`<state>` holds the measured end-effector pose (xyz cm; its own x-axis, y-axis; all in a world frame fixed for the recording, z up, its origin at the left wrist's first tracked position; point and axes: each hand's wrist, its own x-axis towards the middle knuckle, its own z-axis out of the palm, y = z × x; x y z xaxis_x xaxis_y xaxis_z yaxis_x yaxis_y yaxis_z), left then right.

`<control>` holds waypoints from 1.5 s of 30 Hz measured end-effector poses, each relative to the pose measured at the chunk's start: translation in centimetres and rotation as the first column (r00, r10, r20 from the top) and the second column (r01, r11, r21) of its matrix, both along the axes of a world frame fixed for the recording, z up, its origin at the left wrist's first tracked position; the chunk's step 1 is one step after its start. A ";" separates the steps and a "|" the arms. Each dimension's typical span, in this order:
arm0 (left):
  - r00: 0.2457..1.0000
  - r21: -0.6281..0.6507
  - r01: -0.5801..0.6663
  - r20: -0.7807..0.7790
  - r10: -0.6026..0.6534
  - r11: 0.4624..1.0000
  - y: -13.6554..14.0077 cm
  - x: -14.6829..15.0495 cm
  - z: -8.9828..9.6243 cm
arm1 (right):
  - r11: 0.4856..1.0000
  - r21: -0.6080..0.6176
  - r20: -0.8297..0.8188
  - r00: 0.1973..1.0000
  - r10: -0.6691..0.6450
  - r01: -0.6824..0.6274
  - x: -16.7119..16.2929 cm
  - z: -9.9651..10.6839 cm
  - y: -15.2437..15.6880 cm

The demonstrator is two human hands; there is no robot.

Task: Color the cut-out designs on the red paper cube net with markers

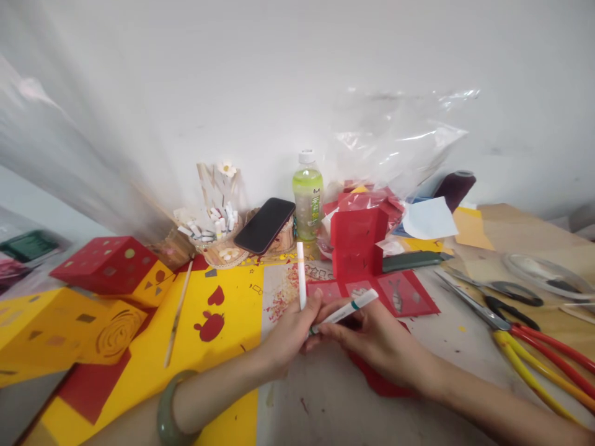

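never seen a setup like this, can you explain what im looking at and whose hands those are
There's no machine: these are a person's own left hand and right hand, bare. The single picture comes from a camera worn on their head, facing forward and down. The left holds an upright white marker; the right holds a slanted green-banded marker. Across the table lie yellow paper, red cut-paper pieces, a phone, a drink bottle and scissors.
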<state>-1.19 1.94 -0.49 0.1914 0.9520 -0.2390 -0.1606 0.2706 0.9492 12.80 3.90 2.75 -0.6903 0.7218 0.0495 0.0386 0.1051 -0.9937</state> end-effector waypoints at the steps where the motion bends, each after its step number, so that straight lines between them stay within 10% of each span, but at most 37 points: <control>1: 1.000 -0.009 -0.007 0.004 0.007 1.000 0.0 0.1 0.0 | 1.000 0.026 0.015 1.000 -0.001 0.001 -0.1 -0.1 -0.1; 28: 0.943 -0.009 0.180 0.285 -0.170 0.984 0.8 -0.4 -0.1 | 0.988 -0.128 0.026 0.995 0.093 -0.089 0.2 1.5 1.7; 45: 0.977 0.100 0.120 0.165 -0.136 0.988 1.2 -1.3 0.8 | 0.950 0.069 0.201 0.928 -0.313 0.305 -0.6 3.3 3.7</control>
<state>-2.46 3.13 0.32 0.3439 0.9328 -0.1078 -0.2922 0.2155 0.9318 12.23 7.57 6.05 -0.4310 0.9014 -0.0405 0.2793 0.0906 -0.9559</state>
